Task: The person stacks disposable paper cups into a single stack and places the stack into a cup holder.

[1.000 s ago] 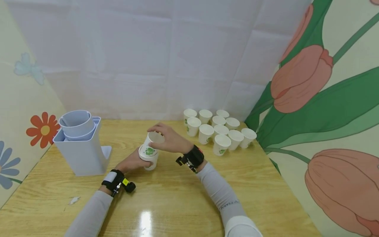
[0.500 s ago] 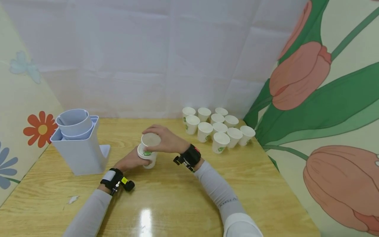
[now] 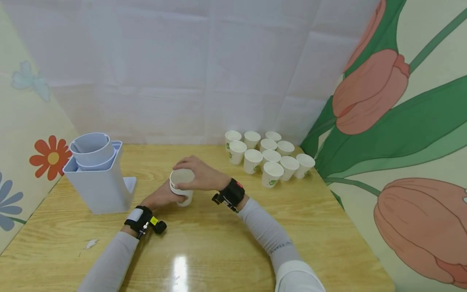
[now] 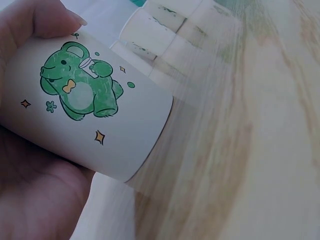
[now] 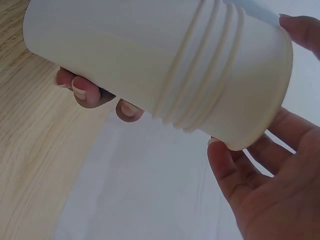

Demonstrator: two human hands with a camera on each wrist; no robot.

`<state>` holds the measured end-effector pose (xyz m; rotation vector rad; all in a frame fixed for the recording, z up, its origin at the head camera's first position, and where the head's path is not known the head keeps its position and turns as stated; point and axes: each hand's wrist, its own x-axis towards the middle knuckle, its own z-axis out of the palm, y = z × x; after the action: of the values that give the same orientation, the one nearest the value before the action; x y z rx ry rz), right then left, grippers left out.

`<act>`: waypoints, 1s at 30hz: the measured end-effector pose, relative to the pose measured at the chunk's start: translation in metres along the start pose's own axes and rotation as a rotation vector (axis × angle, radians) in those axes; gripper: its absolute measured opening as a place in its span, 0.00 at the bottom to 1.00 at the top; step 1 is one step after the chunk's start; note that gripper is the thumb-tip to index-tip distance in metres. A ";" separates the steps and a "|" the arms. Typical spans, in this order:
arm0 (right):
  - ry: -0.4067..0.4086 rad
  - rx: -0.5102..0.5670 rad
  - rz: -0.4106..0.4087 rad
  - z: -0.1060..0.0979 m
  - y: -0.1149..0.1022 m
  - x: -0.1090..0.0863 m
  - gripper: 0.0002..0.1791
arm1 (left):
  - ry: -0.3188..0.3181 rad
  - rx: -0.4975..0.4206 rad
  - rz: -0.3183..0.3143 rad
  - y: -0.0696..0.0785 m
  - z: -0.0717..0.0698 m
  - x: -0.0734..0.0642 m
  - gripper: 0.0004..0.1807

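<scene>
My left hand (image 3: 162, 197) wraps round a stack of nested white paper cups (image 3: 187, 198) near the middle of the table. In the left wrist view, the stack's outer cup (image 4: 145, 115) shows a green cartoon animal. My right hand (image 3: 200, 174) grips the topmost paper cup (image 3: 181, 176) near its rim. The right wrist view shows this top cup (image 5: 260, 80) sitting in the stack, its wall standing out above several close rims. Fingertips of the left hand (image 5: 87, 92) curl under the stack there. The stack's base is partly hidden in the head view.
Several upright paper cups (image 3: 271, 168) stand grouped at the back right. On the left is a pale lilac bin (image 3: 100, 190) with a round tub (image 3: 91, 152) in it. A white sheet (image 3: 146, 81) hangs behind the wooden table (image 3: 219, 251).
My right hand has moved left and slightly down, sliding the top cup further into the stack. The green print on that cup has gone out of sight. The left hand keeps its hold.
</scene>
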<state>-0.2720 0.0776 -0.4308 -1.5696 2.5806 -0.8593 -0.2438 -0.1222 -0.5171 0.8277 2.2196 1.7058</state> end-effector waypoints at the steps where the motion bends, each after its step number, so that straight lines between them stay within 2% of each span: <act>1: -0.003 -0.002 0.000 0.000 0.000 0.000 0.29 | 0.001 -0.003 0.000 0.000 0.000 0.000 0.44; 6: -0.011 -0.010 -0.014 0.003 0.000 0.000 0.30 | 0.015 -0.013 0.004 -0.001 0.000 0.000 0.46; 11: -0.016 -0.014 -0.030 0.003 0.000 0.001 0.31 | 0.017 -0.018 0.006 0.000 -0.001 0.001 0.44; 20: -0.074 -0.021 0.025 0.004 -0.001 0.000 0.33 | 0.014 -0.023 -0.009 0.002 -0.001 0.001 0.43; 30: -0.095 0.031 0.061 0.004 0.004 0.001 0.32 | 0.012 0.047 -0.015 0.000 -0.002 0.001 0.41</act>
<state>-0.2749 0.0763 -0.4357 -1.4774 2.5226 -0.7958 -0.2460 -0.1235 -0.5163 0.8110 2.2763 1.6624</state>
